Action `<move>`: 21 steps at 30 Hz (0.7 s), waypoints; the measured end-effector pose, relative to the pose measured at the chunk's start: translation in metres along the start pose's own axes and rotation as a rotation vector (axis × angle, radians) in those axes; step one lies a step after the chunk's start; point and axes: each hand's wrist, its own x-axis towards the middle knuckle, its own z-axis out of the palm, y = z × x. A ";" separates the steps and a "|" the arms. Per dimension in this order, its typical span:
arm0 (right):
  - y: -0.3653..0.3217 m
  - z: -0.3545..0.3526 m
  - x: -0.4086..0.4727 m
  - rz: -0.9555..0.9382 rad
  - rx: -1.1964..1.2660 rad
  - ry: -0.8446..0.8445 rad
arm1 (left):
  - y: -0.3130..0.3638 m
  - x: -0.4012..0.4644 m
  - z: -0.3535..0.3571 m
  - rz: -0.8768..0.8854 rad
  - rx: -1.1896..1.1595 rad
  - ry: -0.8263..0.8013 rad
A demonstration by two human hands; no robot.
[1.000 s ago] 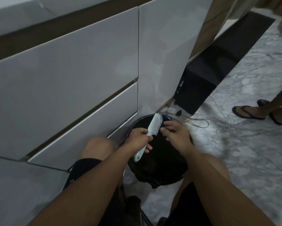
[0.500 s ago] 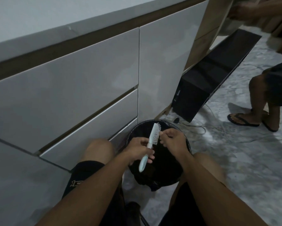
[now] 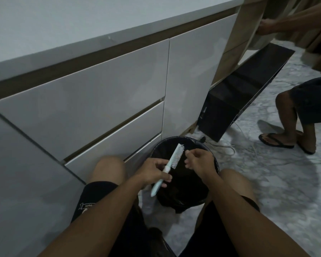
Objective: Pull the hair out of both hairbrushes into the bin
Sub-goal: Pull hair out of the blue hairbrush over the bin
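Note:
A pale blue hairbrush (image 3: 171, 163) with white bristles is held over a round bin (image 3: 208, 145) lined with a black bag, which stands on the floor between my knees. My left hand (image 3: 153, 171) grips the brush around the handle, with the bristles facing right. My right hand (image 3: 199, 160) hovers just right of the bristles, a small gap between them, with thumb and fingertips pinched together. Any hair between those fingers is too fine to make out. Only one hairbrush is in view.
White drawer fronts (image 3: 93, 101) rise close on the left, right behind the bin. A black box (image 3: 235, 101) and loose cables (image 3: 228, 147) lie on the marble floor beyond. Another person's legs in flip-flops (image 3: 287, 130) stand at the right.
My right hand has drawn away from the bristles to the right, fingers pinched. The view has tilted up, and the other person has stepped nearer at the right.

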 end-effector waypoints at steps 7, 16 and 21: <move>-0.005 0.017 -0.020 0.025 -0.114 -0.214 | -0.008 -0.009 -0.007 0.016 0.053 0.010; -0.001 0.023 -0.009 0.086 0.008 -0.063 | -0.012 -0.006 -0.006 0.000 0.029 0.051; 0.011 0.020 -0.006 0.032 -0.112 -0.072 | -0.010 -0.006 -0.003 -0.020 0.072 -0.015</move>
